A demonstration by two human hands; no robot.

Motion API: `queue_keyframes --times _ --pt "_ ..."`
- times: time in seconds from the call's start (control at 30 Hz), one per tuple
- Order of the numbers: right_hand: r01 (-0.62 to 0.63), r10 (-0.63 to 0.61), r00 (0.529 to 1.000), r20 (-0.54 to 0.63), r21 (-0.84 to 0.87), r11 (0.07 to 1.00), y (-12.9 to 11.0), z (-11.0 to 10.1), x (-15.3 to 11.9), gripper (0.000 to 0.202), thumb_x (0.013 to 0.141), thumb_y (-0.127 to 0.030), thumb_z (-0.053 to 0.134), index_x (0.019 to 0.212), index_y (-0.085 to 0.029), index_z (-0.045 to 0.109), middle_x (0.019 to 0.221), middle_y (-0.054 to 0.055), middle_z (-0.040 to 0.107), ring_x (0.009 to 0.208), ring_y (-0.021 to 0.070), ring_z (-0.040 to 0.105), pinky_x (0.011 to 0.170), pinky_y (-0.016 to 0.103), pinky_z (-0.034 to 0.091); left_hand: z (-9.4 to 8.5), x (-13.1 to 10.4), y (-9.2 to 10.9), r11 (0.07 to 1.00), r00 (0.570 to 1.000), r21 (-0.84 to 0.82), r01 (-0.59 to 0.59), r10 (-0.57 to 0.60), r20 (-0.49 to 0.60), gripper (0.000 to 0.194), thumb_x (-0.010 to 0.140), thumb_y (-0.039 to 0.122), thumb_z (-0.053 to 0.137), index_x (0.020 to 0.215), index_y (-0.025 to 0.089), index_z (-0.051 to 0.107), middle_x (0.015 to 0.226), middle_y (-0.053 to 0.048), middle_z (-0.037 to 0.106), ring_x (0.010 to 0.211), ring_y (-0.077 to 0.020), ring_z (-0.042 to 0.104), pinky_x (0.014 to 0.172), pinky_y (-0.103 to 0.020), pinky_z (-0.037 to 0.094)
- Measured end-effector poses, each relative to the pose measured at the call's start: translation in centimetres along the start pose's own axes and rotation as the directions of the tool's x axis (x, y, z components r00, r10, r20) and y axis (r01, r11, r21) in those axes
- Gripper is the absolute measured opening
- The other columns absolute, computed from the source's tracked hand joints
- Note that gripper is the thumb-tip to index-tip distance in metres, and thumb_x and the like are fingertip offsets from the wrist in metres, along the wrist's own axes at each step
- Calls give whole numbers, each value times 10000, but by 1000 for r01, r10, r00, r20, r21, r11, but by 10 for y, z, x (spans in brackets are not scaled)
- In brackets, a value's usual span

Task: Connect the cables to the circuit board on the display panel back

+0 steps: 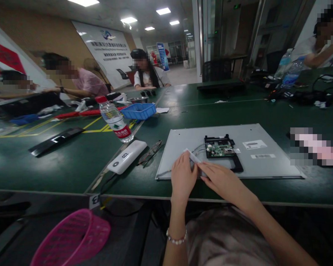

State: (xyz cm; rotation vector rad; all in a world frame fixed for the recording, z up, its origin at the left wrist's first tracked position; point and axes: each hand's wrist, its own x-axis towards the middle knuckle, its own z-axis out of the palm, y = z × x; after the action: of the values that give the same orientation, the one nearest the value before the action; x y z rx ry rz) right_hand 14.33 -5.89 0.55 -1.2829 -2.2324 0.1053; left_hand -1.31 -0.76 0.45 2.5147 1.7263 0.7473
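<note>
A flat grey panel (180,142), which looks like the back of a display, lies on the table in front of me. On it sits a black plastic bracket (236,162) carrying a green circuit board (218,149), with thin cables running from the board's left side. My left hand (183,173) and my right hand (219,177) meet over the panel's near edge, left of the bracket. Both have their fingers closed on a narrow whitish strip (193,157) that slants between them. My fingers hide its lower end, and its material is unclear.
Left of the panel are glasses (150,152), a white power bank (127,157) with a cable, a water bottle (116,123) and a blue tray (138,111). A pink basket (72,240) stands below the table edge. Several people sit around the table.
</note>
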Motion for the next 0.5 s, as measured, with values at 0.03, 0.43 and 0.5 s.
queue_keyframes --times 0.03,0.43,0.5 --pt "4 -3 1000 -6 2 1000 0 0 0 421 891 -161 513 1309 -112 502 1254 156 617 1166 234 576 1015 401 471 0 0 0 1000 1000 2 3 -3 -2 356 898 264 490 1238 162 471 1277 -130 567 1194 -244 535 1008 -401 414" --pt "17 -17 999 -44 -2 1000 0 3 1 413 892 -131 477 1303 -143 517 1234 144 633 1140 240 596 985 425 497 -4 2 -1 1000 1000 -7 1 -1 -3 342 892 251 498 1221 159 476 1249 -132 583 1174 -252 547 1002 -420 410" --pt "13 -13 999 -42 -8 1000 -1 3 0 397 897 -127 468 1288 -131 533 1218 144 642 1126 234 605 985 412 497 -3 2 -1 1000 1000 0 0 0 -8 342 897 257 496 1222 150 476 1257 -138 578 1181 -249 542 1008 -417 406"
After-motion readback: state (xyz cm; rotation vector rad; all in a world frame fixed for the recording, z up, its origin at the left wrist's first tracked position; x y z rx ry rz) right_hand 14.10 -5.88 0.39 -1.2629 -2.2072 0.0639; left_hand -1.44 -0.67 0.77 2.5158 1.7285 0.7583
